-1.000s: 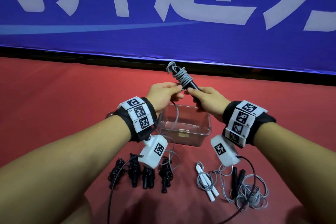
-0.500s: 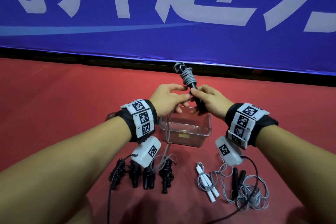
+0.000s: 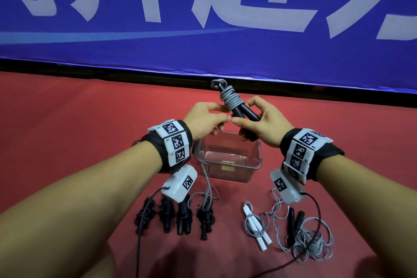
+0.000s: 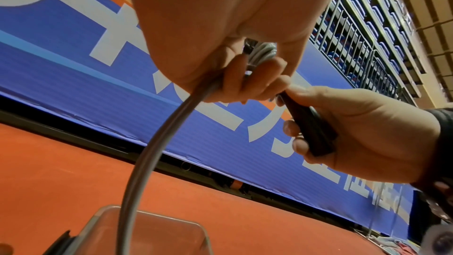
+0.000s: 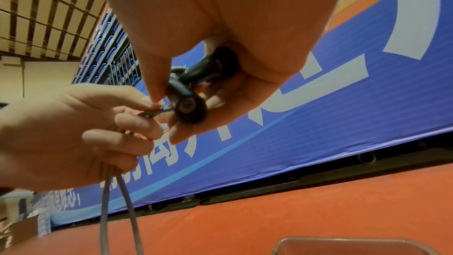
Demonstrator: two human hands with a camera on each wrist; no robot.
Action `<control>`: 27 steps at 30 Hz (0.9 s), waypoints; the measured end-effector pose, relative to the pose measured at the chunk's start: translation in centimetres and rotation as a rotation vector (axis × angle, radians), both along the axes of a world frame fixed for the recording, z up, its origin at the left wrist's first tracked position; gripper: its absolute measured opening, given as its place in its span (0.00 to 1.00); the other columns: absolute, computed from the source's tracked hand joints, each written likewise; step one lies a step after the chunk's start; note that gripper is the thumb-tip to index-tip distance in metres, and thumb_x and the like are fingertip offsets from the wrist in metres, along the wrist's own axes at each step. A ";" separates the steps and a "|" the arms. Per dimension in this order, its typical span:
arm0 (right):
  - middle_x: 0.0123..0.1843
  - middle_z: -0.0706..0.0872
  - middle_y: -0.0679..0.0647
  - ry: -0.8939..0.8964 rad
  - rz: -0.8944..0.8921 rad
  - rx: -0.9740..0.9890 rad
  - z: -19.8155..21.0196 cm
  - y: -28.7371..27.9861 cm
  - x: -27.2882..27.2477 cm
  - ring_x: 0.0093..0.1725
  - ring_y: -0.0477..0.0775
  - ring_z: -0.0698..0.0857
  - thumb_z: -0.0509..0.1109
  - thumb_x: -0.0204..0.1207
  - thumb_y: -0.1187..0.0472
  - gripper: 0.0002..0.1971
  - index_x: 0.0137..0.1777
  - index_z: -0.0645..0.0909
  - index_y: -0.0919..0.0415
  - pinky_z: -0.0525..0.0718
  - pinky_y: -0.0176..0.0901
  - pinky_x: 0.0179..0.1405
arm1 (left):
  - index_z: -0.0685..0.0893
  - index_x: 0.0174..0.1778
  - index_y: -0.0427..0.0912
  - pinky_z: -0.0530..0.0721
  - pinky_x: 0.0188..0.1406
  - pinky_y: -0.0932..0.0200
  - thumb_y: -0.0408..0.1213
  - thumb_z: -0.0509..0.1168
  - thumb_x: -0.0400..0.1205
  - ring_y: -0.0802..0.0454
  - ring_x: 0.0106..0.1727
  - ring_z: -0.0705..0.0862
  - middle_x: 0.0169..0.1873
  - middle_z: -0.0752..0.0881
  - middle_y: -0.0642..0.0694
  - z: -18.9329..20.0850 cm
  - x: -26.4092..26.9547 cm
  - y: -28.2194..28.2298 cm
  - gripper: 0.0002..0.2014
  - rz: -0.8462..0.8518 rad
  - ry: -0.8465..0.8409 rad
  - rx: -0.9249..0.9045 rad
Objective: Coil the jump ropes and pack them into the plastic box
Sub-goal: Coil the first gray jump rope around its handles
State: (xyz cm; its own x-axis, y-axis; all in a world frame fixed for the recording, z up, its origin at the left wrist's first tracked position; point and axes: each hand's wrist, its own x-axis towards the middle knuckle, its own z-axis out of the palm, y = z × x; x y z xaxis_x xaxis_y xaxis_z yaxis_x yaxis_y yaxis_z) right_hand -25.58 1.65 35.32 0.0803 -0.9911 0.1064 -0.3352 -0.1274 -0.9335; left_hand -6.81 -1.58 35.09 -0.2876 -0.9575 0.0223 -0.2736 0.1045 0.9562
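Head view shows the right hand [image 3: 259, 124] clenching the black handles [image 3: 244, 113] above the plastic box [image 3: 228, 160] at 12 o'clock, left hand [image 3: 203, 122] pinching the grey cord [image 3: 230, 99]; keep each turn taut and adjacent.

Both forearms are bare. Each wrist wears a black band [image 3: 325, 153] carrying white blocks [image 3: 174, 142] printed with black square codes. Under each wrist hangs a white camera box [image 3: 180, 184] with its own code and a thin black cable [image 3: 140, 232].
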 end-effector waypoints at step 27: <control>0.44 0.88 0.53 0.199 0.073 0.008 -0.6 0.0 1.6 0.31 0.52 0.87 0.75 0.79 0.61 0.22 0.71 0.76 0.52 0.85 0.46 0.35 | 0.87 0.57 0.40 0.75 0.28 0.62 0.42 0.71 0.85 0.64 0.21 0.72 0.17 0.75 0.60 -0.7 -0.9 -0.4 0.10 0.331 0.253 -0.023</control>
